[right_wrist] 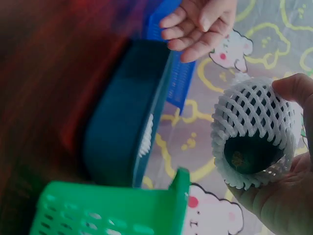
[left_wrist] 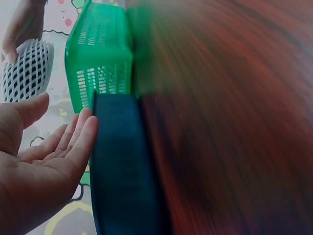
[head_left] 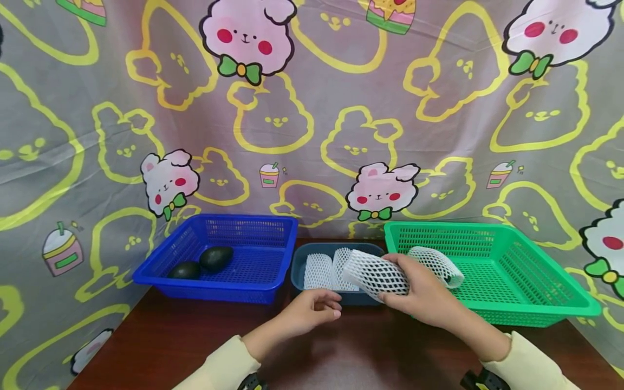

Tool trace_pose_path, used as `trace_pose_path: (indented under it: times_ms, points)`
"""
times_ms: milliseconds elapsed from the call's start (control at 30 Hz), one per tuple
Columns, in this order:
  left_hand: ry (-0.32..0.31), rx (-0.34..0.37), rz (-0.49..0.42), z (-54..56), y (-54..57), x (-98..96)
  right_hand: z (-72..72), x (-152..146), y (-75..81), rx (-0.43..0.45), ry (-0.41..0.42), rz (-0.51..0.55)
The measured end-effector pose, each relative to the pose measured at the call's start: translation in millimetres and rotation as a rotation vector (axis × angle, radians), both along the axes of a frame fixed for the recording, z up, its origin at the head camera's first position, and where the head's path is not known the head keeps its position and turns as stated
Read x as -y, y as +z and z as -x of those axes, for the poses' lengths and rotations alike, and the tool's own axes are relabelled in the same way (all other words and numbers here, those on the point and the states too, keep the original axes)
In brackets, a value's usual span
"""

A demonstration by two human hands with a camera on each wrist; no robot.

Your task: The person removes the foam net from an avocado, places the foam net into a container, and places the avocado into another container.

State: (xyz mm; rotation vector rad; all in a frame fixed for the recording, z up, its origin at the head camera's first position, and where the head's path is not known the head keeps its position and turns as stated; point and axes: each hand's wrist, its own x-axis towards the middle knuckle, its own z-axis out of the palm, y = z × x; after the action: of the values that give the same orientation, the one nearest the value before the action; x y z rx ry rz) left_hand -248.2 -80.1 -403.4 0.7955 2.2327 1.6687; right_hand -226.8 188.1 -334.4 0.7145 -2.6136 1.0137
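Note:
My right hand (head_left: 424,292) grips an avocado in a white foam net sleeve (head_left: 377,273), held above the front right of a small dark teal bin (head_left: 351,298). In the right wrist view, the dark end of the avocado (right_wrist: 252,155) shows through the sleeve's open end. My left hand (head_left: 309,313) hovers at the bin's front left with loosely bent fingers and holds nothing. White foam sleeves (head_left: 319,271) stand inside the bin; their contents are hidden. Another foam sleeve (head_left: 434,262) lies in the green basket (head_left: 526,317), partly behind my right hand.
On the left stands a blue basket (head_left: 214,292) holding two dark avocados, one farther back (head_left: 216,259) and one nearer (head_left: 185,270). The baskets and bin stand on a dark reddish wooden table (head_left: 351,346). A patterned curtain (head_left: 312,162) hangs behind them.

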Motion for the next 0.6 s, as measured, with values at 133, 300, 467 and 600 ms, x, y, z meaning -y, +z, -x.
trace_pose_path:
  times_ms: [133, 300, 467, 600]
  points:
    - [0.030, -0.054, 0.049, -1.8, -0.5, 14.6, -2.1, 6.4, -8.1, 0.009, 0.034, 0.001]
    - [0.045, -0.088, 0.057, -3.8, -0.1, 31.3, -3.8, 13.7, -17.0, 0.044, 0.062, -0.028]
    - [0.073, -0.133, 0.078, -5.3, -1.3, 45.5, -5.0, 22.6, -26.7, 0.088, 0.109, -0.048]
    - [0.100, -0.145, 0.086, -7.9, -0.8, 53.1, -4.3, 29.5, -37.4, 0.159, 0.163, -0.045]
